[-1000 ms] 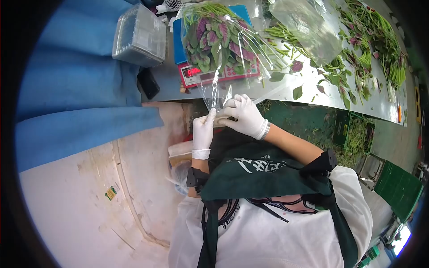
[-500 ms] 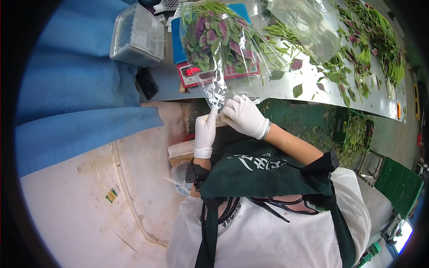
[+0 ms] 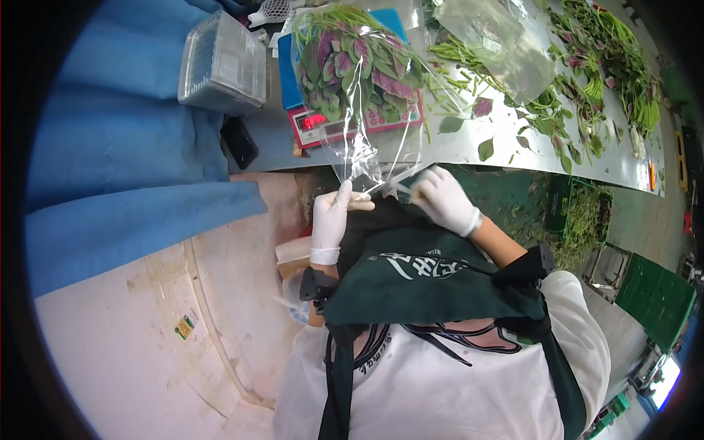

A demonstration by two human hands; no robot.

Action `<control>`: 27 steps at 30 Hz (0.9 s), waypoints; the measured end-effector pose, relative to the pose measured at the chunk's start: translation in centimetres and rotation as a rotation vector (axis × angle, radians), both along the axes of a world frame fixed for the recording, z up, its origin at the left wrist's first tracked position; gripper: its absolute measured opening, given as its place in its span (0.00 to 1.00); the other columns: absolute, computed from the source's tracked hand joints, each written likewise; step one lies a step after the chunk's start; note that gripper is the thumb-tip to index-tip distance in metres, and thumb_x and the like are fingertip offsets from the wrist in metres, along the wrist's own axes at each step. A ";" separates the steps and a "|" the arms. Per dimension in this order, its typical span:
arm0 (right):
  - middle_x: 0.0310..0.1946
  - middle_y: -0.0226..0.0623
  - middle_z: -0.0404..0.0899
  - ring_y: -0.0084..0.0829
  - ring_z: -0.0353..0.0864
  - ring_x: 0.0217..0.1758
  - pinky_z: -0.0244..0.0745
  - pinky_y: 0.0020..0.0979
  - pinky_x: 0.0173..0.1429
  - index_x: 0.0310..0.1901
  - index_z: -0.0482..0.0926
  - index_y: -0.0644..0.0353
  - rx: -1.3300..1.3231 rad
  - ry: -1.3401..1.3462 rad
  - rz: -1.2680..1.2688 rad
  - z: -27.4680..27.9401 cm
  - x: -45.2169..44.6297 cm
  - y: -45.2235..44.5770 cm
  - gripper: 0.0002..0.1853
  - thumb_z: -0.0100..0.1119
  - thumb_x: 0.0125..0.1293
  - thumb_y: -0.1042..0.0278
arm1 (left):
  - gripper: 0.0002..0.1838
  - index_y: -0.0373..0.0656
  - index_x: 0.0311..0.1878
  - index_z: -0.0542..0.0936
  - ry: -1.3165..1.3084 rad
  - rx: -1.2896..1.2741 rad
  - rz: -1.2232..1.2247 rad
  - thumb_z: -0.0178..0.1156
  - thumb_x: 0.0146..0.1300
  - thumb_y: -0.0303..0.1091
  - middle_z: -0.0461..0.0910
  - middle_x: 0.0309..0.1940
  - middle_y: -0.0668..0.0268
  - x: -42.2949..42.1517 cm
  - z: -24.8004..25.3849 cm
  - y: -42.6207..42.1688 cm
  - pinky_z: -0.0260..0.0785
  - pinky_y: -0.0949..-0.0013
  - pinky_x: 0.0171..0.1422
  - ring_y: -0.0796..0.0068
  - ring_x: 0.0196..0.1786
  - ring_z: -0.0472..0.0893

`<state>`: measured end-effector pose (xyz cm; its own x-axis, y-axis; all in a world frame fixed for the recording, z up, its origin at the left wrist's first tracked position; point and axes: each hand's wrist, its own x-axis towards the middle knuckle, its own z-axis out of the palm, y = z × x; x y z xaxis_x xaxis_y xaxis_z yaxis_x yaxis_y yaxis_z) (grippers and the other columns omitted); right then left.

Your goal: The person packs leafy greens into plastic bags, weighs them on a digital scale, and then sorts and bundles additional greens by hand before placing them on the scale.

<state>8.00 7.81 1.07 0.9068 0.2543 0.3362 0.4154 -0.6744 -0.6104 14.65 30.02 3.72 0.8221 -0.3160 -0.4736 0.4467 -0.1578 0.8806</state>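
Leafy greens with purple-centred leaves [image 3: 359, 66] lie inside a clear plastic bag [image 3: 361, 155] on a red digital scale [image 3: 312, 135]. The bag's mouth hangs over the table's front edge towards me. My left hand [image 3: 333, 220], in a white glove, pinches the left side of that mouth between thumb and fingers. Gloved too, my right hand [image 3: 449, 204] is closed at the right of the mouth, slightly blurred. From its fingertips a thin clear plastic strip [image 3: 400, 188] runs left to the bag's edge. Whether the strip is part of the bag I cannot tell.
Loose greens [image 3: 609, 66], cut stems and single leaves lie on the metal table [image 3: 506, 147]. Another clear bag [image 3: 499, 48] is at the back. A clear plastic container [image 3: 224, 66] and a black phone [image 3: 240, 141] stand left. Below right sits a green crate [image 3: 587, 220] with trimmings.
My right hand has moved right and slightly down, away from my left hand, drawing out the thin strip. My left hand stays on the bag's mouth, a little lower.
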 end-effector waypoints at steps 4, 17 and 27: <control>0.31 0.42 0.70 0.44 0.68 0.37 0.66 0.39 0.44 0.35 0.71 0.59 -0.360 0.434 -0.327 -14.3 -11.3 -7.6 0.07 0.55 0.54 0.69 | 0.24 0.28 0.33 0.80 -0.034 0.026 -0.051 0.48 0.67 0.44 0.82 0.26 0.55 -0.2 -0.5 0.0 0.70 0.74 0.44 0.74 0.31 0.81; 0.24 0.41 0.78 0.40 0.79 0.29 0.73 0.36 0.34 0.32 0.78 0.57 -0.152 0.689 -0.596 -6.6 -3.9 -14.5 0.11 0.55 0.55 0.58 | 0.31 0.39 0.59 0.68 -1.001 0.602 0.204 0.63 0.48 0.23 0.68 0.56 0.57 4.2 -4.1 1.3 0.61 0.63 0.60 0.61 0.56 0.70; 0.42 0.31 0.75 0.35 0.75 0.36 0.70 0.32 0.39 0.45 0.74 0.51 -0.248 -0.401 -0.209 -2.5 12.8 -14.3 0.16 0.60 0.52 0.70 | 0.23 0.46 0.45 0.76 -1.504 0.617 0.159 0.69 0.42 0.23 0.69 0.52 0.61 9.0 -4.8 -0.7 0.65 0.62 0.53 0.58 0.54 0.67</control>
